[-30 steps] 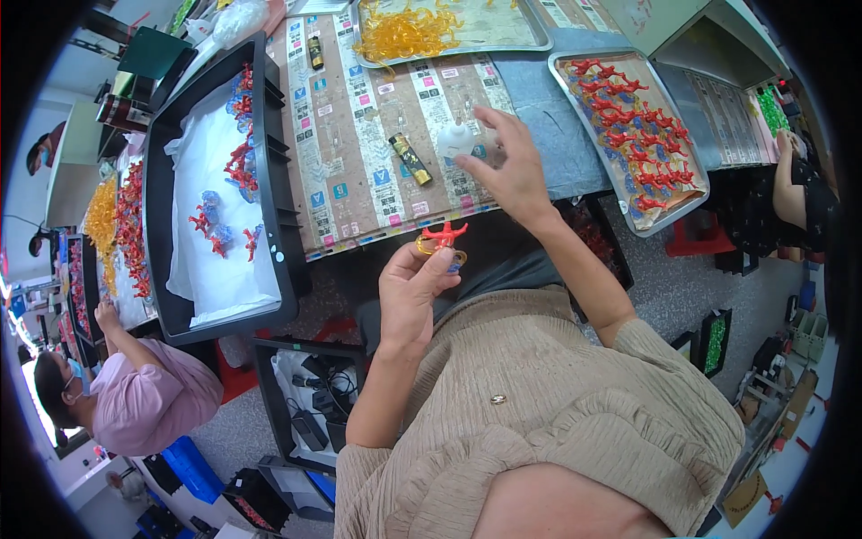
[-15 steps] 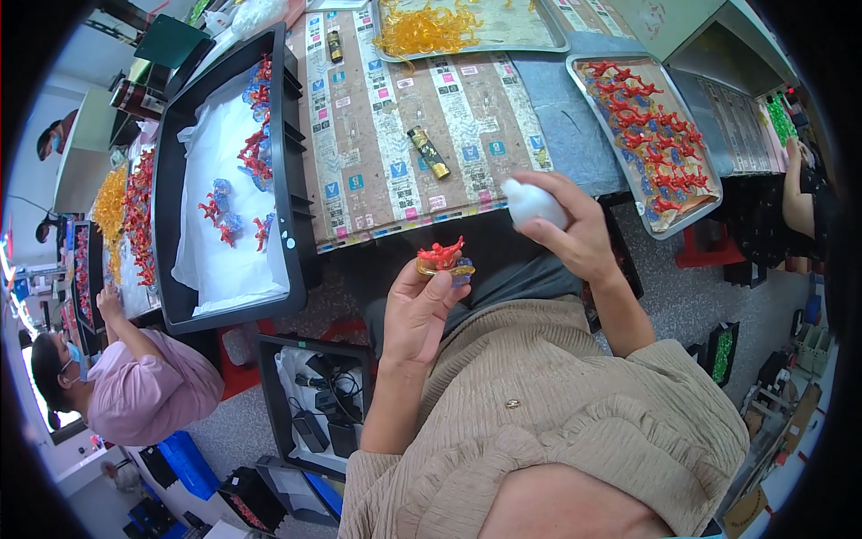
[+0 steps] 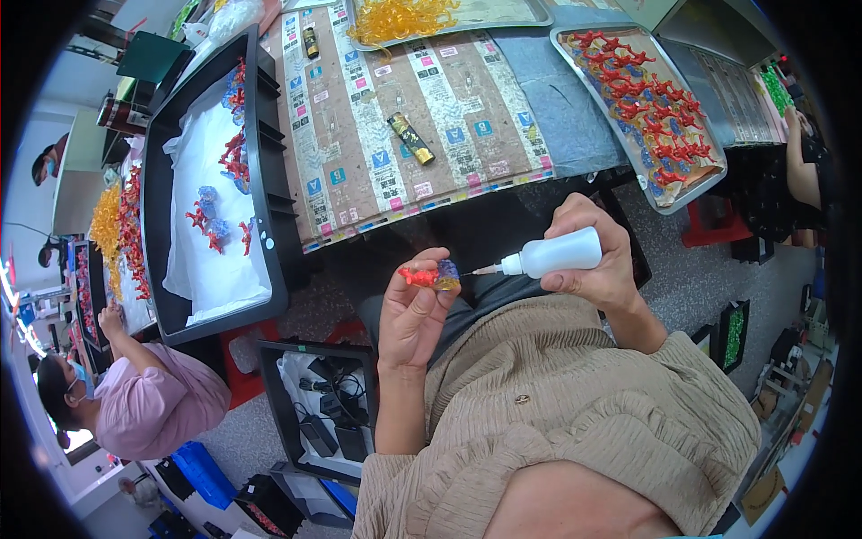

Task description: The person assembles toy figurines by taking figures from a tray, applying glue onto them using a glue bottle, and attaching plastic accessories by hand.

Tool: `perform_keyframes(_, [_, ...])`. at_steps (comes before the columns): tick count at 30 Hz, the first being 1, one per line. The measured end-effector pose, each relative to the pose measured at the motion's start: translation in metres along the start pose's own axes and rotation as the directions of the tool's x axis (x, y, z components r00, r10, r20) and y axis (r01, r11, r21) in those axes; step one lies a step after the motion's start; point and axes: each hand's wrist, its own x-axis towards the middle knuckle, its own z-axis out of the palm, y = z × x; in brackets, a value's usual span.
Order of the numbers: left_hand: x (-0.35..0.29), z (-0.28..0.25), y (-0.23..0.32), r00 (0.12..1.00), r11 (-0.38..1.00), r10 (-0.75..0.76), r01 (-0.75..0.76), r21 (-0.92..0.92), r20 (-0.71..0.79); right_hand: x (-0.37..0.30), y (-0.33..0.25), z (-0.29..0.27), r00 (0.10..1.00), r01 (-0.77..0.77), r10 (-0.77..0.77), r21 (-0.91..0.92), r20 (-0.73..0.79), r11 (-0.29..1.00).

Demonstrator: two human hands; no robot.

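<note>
Between the fingertips of my left hand (image 3: 411, 310) is a small figurine (image 3: 446, 277), red and branching on one side with a blue and yellow base turned to the right. My right hand (image 3: 597, 260) grips a white squeeze bottle (image 3: 561, 253) lying sideways. Its thin nozzle points left, and the tip is at or very close to the figurine's base; I cannot tell whether they touch. Both hands are above my lap, in front of the table edge.
A paper-covered table (image 3: 359, 117) bears a black and gold tube (image 3: 411, 139). To the left stands a black tray (image 3: 278, 225) with similar figurines; a metal tray (image 3: 660, 205) of them is at right. Yellow strands (image 3: 404, 20) lie behind. A co-worker (image 3: 162, 404) sits at left.
The squeeze bottle has tipped over sideways, its nozzle now by the figurine. My left hand has turned the figurine so its base faces right.
</note>
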Motion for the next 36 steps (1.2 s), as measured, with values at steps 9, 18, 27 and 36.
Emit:
perform_keyframes(9, [-0.003,-0.002,-0.001,0.993,0.958,0.115,-0.114,0.263,0.012,-0.004,-0.004,0.004,0.998,0.046,-0.039,-0.201,0.039,0.979])
perform_keyframes(18, [0.000,0.006,-0.001,0.987,0.902,0.161,-0.140,0.408,-0.018,-0.007,-0.002,0.002,1.000,-0.003,0.007,-0.260,0.016,0.966])
perform_keyframes(27, [0.000,0.005,-0.004,0.987,0.900,0.156,-0.131,0.416,-0.027,-0.007,0.002,0.003,1.000,-0.004,0.010,-0.273,0.021,0.962])
perform_keyframes(36, [-0.002,0.003,-0.007,0.990,0.911,0.137,-0.115,0.395,-0.029,-0.006,0.001,0.004,0.999,-0.028,0.040,-0.316,0.032,0.948])
